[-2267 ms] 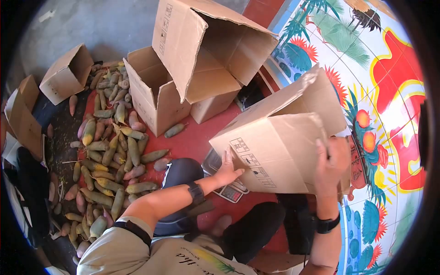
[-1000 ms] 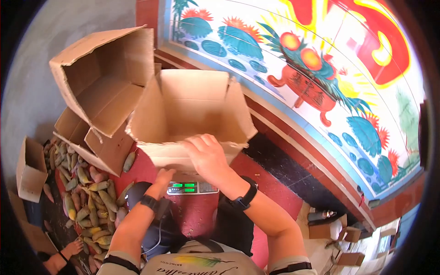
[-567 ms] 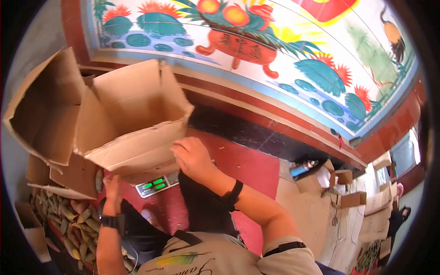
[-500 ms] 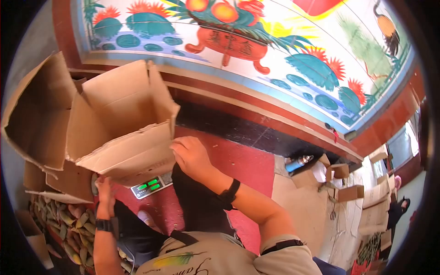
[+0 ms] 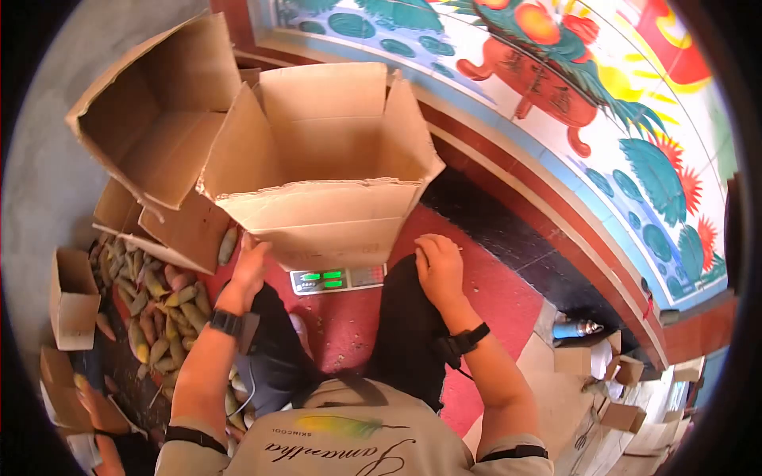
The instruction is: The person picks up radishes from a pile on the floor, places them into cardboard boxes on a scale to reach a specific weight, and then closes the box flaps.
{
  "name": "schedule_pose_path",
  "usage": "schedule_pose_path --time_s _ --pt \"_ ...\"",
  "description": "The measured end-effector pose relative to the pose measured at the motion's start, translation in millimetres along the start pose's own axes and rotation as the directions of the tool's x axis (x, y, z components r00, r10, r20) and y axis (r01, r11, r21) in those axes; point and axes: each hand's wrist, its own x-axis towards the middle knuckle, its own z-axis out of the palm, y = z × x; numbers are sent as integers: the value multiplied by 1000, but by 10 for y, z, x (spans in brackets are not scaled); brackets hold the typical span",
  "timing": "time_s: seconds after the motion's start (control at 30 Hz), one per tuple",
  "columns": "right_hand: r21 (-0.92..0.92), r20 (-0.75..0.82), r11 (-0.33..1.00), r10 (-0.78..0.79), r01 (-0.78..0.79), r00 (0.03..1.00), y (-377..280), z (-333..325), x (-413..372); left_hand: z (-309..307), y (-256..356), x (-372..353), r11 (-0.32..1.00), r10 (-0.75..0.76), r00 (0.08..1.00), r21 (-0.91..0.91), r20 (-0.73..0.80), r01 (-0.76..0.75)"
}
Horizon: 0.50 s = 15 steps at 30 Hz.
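An open cardboard box (image 5: 317, 214) stands in front of me on a digital scale (image 5: 319, 282) with lit green digits, its flaps raised. My left hand (image 5: 252, 268) is by the box's lower left edge, above my left knee, fingers extended and partly apart. On my right knee lies my right hand (image 5: 440, 270), its fingers loosely spread and separate from the box, holding nothing. The box covers the scale's far part.
Other cardboard boxes (image 5: 171, 119) are stacked at the left, beside a heap of sweet-potato-like tubers (image 5: 163, 313). Another person's hand (image 5: 99, 408) shows at lower left near a small box (image 5: 75, 309). A blue flask (image 5: 575, 328) lies right, below a painted wall (image 5: 548, 87).
My right hand has come off the box's right edge and down onto my knee. The view has turned left, so the box sits more centrally.
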Motion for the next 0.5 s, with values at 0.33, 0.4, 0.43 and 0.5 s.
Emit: schedule_pose_path --time_s 0.33,0.4,0.43,0.5 --pt "-56 15 998 -39 40 999 -16 -9 -7 152 136 -100 999 -44 999 2 -21 44" --pt "-74 -3 996 -59 58 998 3 14 -25 75 42 6 998 -56 998 12 16 56" --pt "-73 -10 994 -78 77 997 8 21 -28 -5 -64 80 999 21 999 31 26 -22" --pt "-80 -18 993 -89 87 996 11 27 -28 24 -152 150 996 83 996 38 15 -83"
